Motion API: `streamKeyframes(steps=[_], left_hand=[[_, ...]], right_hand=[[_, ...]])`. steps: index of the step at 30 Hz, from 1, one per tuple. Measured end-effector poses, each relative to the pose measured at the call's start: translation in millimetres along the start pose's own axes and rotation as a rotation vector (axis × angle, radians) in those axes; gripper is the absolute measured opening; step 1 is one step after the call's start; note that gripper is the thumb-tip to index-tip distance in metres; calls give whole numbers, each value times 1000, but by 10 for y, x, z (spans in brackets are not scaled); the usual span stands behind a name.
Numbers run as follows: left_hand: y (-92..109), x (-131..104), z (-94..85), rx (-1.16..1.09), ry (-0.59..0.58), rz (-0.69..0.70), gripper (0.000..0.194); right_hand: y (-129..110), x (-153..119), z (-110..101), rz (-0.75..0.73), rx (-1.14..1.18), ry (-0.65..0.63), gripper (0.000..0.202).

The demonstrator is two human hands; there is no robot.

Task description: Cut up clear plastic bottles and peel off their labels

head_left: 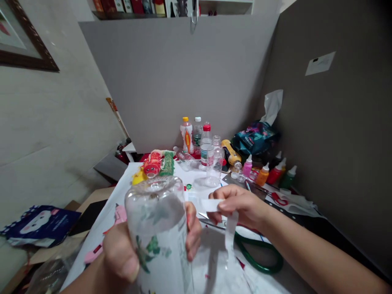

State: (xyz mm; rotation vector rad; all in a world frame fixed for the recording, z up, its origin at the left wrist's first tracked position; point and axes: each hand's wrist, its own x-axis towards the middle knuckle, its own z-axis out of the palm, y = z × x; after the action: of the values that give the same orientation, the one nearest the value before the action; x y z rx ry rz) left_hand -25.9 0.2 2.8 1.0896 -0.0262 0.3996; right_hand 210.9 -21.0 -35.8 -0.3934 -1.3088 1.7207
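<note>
A clear bottle (153, 220) is in the near foreground over the counter (124, 192), base up, with green leaf shapes showing on its side. The left hand (119, 253) grips it, thumb on one side and fingers on the other. The right hand (240, 202) pinches a white strip (231, 237), its tail hanging down, just beside the bottle.

The counter is white. Green-handled scissors (268, 270) lie below the right hand, and a pink glue gun (94, 254) lies near the left edge. Toward the back stand several drink bottles (206, 141); to their right are paint bottles (262, 176) and a tissue pack (254, 138).

Grey panels (177, 81) close off the back and right, the right one bearing a white card (320, 64). A shelf (226, 7) shows above, a framed picture (45, 57) hangs on the left wall (55, 122), and a blue bag (39, 224) lies beside the counter.
</note>
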Motion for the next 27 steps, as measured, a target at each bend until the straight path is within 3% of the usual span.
streamKeyframes(steps=[2,3,6,9,12,14,18,21,23,25,27], left_hand=[[43,20,-38,-123,14,-46,60],[48,36,-62,-171,3,-61,60],[-16,87,-124,-223,-23,-129,63],[-135,119,-136,-255,-22,-261,64],[-177,142,-114,-192,2,-366,65],[-145,160,-91,-64,68,-373,63],[-67,207,-34,345,221,-251,61],[-108,250,21,557,438,-107,64],[-176,273,67,658,517,-91,76],[-246,283,109,792,569,-122,82],[-295,281,139,933,683,-151,68]], right_hand=[[-46,-19,19,73,-178,-31,12],[-76,-33,35,92,-300,-30,13],[-173,-85,78,70,-568,46,66],[-229,-134,122,-9,-549,89,78],[-210,-148,213,-3,-545,22,86],[-164,-136,291,14,-510,23,87],[-73,-92,391,-83,-385,170,67],[-46,-50,394,-180,-386,416,63],[-36,-21,378,-199,-407,569,65],[-27,-1,357,-198,-419,595,65],[-23,2,335,-195,-455,545,59]])
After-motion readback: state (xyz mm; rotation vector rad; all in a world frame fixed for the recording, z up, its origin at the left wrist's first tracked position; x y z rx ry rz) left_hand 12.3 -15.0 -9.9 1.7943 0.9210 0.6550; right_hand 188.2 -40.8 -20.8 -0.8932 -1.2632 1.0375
